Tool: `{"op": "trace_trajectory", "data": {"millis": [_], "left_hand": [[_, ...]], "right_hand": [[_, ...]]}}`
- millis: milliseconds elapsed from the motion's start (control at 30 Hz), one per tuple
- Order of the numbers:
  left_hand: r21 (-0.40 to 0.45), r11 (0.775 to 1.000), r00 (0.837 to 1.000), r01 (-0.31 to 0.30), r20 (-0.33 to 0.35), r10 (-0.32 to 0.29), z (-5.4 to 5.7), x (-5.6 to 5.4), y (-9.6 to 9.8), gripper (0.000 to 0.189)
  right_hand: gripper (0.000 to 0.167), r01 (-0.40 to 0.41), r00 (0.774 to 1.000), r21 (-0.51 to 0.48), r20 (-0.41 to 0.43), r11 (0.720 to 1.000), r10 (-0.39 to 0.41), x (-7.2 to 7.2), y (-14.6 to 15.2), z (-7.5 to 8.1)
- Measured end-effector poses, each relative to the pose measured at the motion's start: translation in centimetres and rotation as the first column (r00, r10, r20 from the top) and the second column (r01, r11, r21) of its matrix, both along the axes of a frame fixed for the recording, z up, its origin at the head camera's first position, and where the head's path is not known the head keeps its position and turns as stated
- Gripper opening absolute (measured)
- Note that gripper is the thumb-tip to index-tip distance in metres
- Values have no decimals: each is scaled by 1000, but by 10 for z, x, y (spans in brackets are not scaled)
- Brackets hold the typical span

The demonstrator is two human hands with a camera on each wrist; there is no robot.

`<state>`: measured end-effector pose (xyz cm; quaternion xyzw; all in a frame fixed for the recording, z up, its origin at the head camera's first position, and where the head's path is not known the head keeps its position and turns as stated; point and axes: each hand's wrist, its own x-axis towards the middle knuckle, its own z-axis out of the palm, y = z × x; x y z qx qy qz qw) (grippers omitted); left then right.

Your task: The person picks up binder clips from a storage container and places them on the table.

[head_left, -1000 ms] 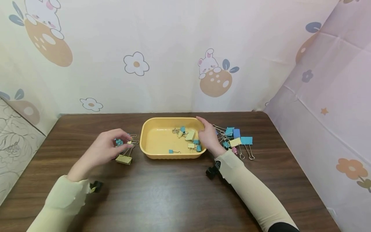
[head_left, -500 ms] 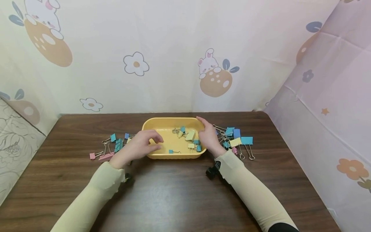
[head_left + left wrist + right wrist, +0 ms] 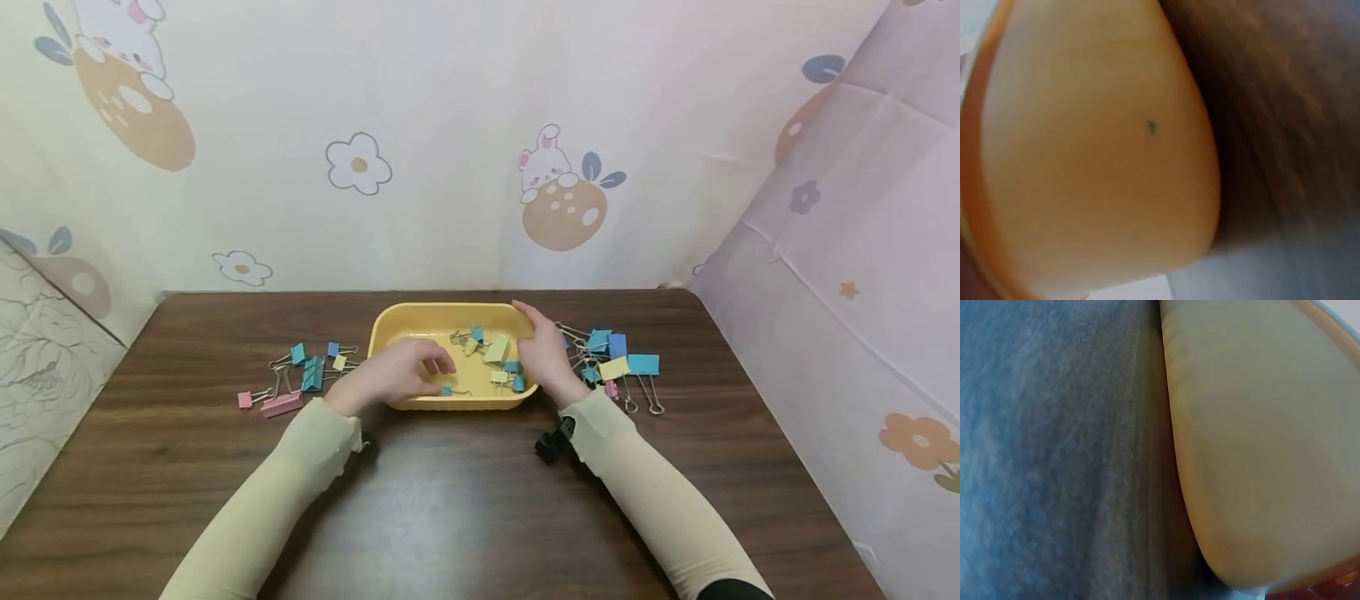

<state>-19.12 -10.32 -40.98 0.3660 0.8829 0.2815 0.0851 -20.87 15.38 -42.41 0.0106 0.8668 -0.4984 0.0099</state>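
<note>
A shallow yellow plastic tray (image 3: 420,403) stands on the table and holds several yellow and blue binder clips (image 3: 497,350). My left hand (image 3: 401,371) is over the tray's left part, fingers loosely bent, thumb and fingers apart, with nothing visible between them. Just beyond its thumb lies a small blue binder clip (image 3: 447,391). At the tray's right end my right hand (image 3: 546,354) grips the rim. Both wrist views show mainly the outer tray wall (image 3: 1097,156), close up, with no hand clearly visible in the left one.
Left of the tray lie blue, yellow and pink binder clips (image 3: 282,404), partly behind my left forearm. More clips (image 3: 643,364) are heaped right of it beside my right hand. A patterned cloth (image 3: 442,167) hangs behind the wooden table (image 3: 465,500).
My left hand has moved right, from the left clip pile to over the tray, nearing the small blue clip inside. My right hand has stayed on the rim.
</note>
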Motion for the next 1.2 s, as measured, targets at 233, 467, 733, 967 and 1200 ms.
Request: {"op": "trace_trajectory", "data": {"millis": [233, 467, 733, 967, 1200], "left_hand": [[-84, 996, 997, -15, 73, 22, -3, -8, 7, 26], [-135, 990, 999, -29, 35, 34, -7, -9, 10, 17], [-143, 987, 997, -77, 17, 80, -8, -12, 10, 11], [-185, 978, 994, -97, 25, 103, -7, -12, 12, 14], [-89, 989, 992, -118, 42, 122, -9, -11, 10, 21]], "right_hand": [[72, 1, 1000, -14, 1, 1000, -1, 0, 1, -1], [72, 1, 1000, -8, -1, 1000, -1, 1, 1, -1], [72, 2, 1000, 6, -8, 1000, -2, -1, 1, 0], [72, 1, 1000, 9, -6, 1000, -1, 0, 1, 0], [72, -2, 1000, -6, 0, 1000, 2, 0, 1, 0]]}}
